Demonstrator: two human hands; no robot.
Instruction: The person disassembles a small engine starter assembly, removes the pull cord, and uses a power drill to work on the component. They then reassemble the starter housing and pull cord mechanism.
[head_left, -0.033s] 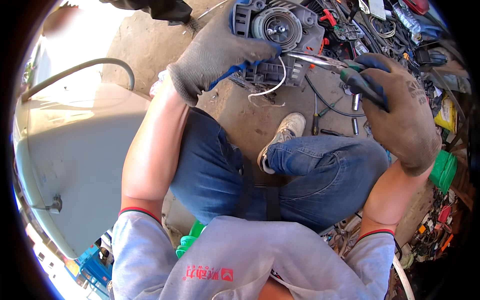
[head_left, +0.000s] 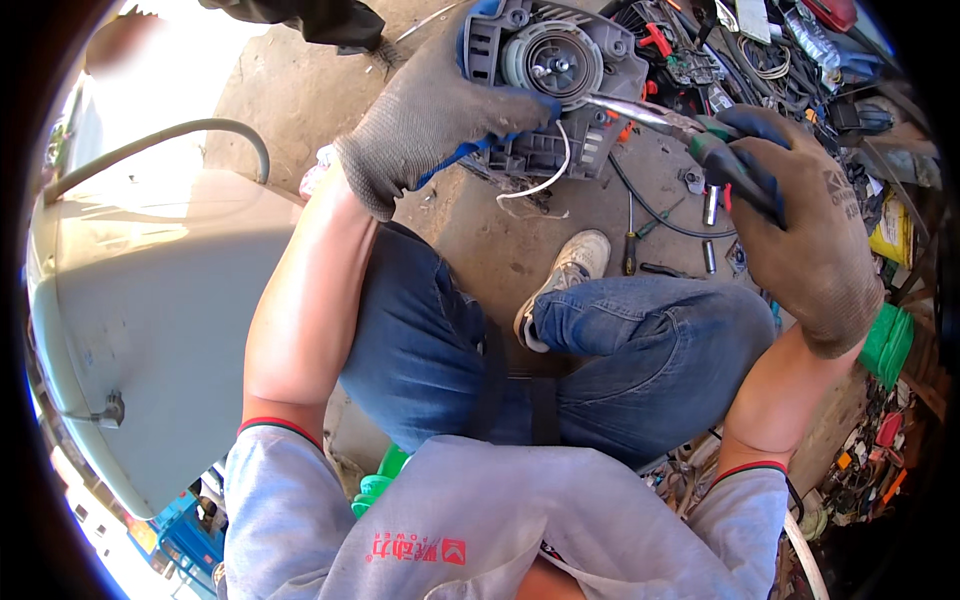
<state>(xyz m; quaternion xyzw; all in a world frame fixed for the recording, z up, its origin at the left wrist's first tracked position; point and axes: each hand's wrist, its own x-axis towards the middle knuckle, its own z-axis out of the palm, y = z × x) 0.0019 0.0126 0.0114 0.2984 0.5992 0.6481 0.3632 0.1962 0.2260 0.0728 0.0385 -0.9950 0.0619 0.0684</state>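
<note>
I sit cross-legged on a concrete floor. My left hand [head_left: 430,110], in a grey knit glove, grips the left side of a grey motor housing [head_left: 560,60] with a round centre hub. My right hand [head_left: 810,240], in a grey and blue glove, holds long-nosed pliers [head_left: 650,115] with green handles. The pliers' jaws reach left to the housing's right edge. A thin white wire [head_left: 550,180] loops down from the housing's underside.
A large white rounded casing [head_left: 150,320] with a grey hose [head_left: 170,135] fills the left. A screwdriver [head_left: 630,250] and small metal sockets lie by my white shoe [head_left: 570,270]. Tangled cables and tools [head_left: 760,50] crowd the upper right; a green container [head_left: 888,345] stands at the right.
</note>
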